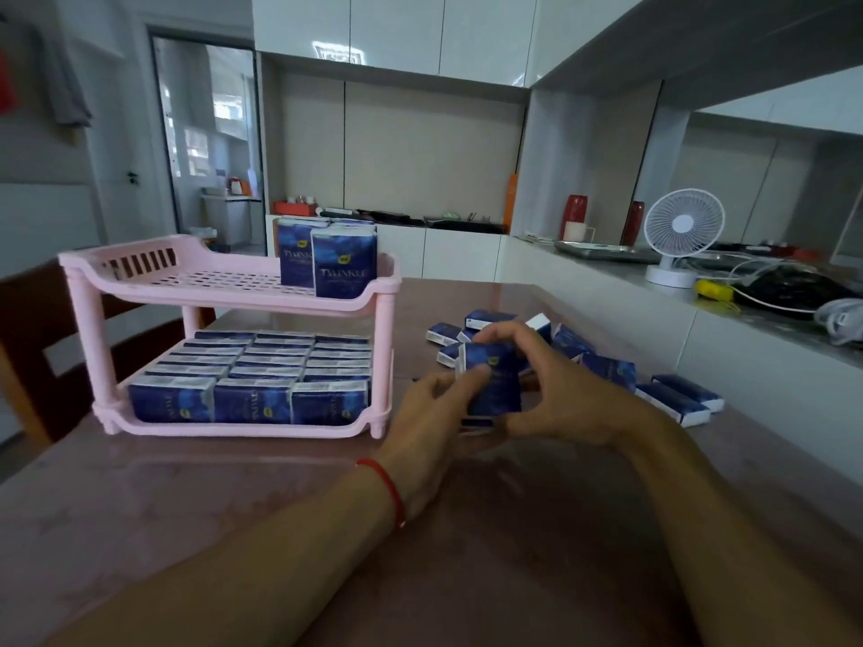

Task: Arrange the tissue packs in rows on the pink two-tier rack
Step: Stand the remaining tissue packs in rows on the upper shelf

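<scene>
Hands: left hand (436, 413) and right hand (555, 389) both grip one tissue pack (492, 380).
Lower tier (243, 429): full rows.
Upper tier (210, 282): few packs, right end.
Loose packs (677, 399): remaining, far right.

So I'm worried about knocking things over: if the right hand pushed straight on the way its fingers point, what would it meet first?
Probably the left hand: the right hand points leftward, both gripping the same tissue pack. Beyond lies the pink rack, though depth is unclear.
</scene>
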Tool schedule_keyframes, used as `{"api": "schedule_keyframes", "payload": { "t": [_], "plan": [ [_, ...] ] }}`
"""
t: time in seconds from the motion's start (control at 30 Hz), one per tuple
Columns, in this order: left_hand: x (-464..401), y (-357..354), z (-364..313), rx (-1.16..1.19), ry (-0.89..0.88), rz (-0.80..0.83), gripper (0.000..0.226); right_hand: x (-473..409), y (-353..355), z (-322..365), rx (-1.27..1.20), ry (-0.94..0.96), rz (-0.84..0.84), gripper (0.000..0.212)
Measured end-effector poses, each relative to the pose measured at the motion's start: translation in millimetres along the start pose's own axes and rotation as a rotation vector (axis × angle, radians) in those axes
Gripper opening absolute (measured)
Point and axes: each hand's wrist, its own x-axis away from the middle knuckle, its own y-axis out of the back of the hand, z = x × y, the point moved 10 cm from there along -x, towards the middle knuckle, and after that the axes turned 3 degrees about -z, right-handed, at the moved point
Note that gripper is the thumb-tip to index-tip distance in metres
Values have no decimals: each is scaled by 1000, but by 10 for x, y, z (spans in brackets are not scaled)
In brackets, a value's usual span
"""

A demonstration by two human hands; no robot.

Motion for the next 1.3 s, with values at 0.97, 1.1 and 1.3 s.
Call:
{"api": "schedule_keyframes", "payload": {
  "t": [0.97, 1.1, 1.3],
  "plan": [
    [640, 375, -783, -805, -402, 20, 46, -76, -209, -42, -368, -105, 49, 32],
    [1037, 468, -1253, -782, -422, 9, 42, -91, -347, -53, -280, -113, 44, 26],
    [1110, 895, -2221, -783, -481, -108, 41, -166, -531, -67, -124, -104, -40, 23]
  ]
}}
